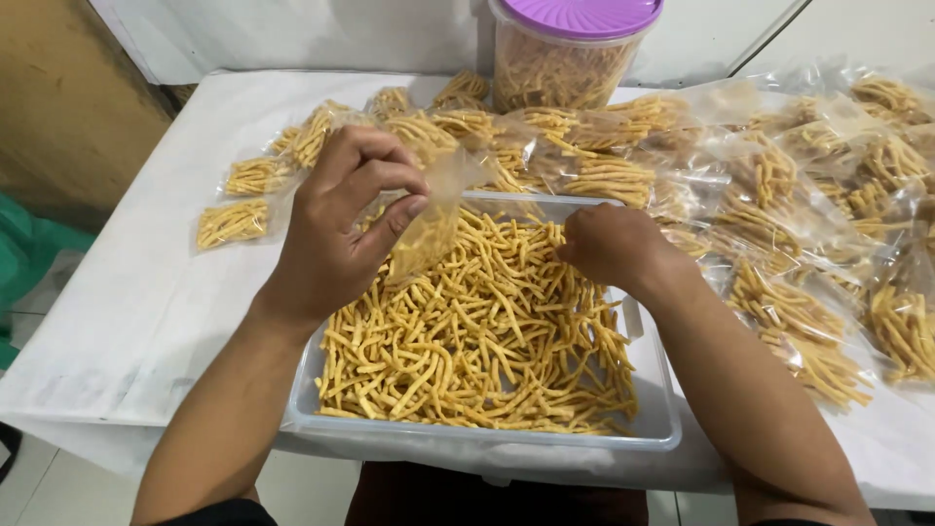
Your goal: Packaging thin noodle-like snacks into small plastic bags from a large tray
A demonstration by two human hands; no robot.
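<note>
Head view is looking down on a white-covered table (146, 292) taking up most of the frame. A clear rectangular plastic tray (653, 409) is sitting at the near edge, in front of the person, and is holding a loose heap of yellow snack sticks (467, 341). Filled clear packets (779, 195) of the same sticks are lying in a band behind the tray and spreading down the right side, overlapping one another; a few are lying apart at far left, one small packet (232, 222) sitting alone on the cloth. A clear round jar (560, 63) with a purple lid (584, 15) is standing at the back edge, touching the packets, full of sticks.

Left hand (341, 229) is hovering over the far left part of the tray, thumb and fingertips pinching together on the upper edge of a small clear plastic bag (433, 219). The bag is hanging down from the pinch, its lower end touching the heap, with some sticks seen through it; can't tell whether they are inside it or behind it.

Right hand (609, 244) is lying knuckles-up on the heap at the far right of the tray, fingers curling down into the sticks. Fingertips are hidden, so can't tell how far they are closing or whether they are gripping any sticks.

Green item (24, 263) is showing at the left edge, below table level.
</note>
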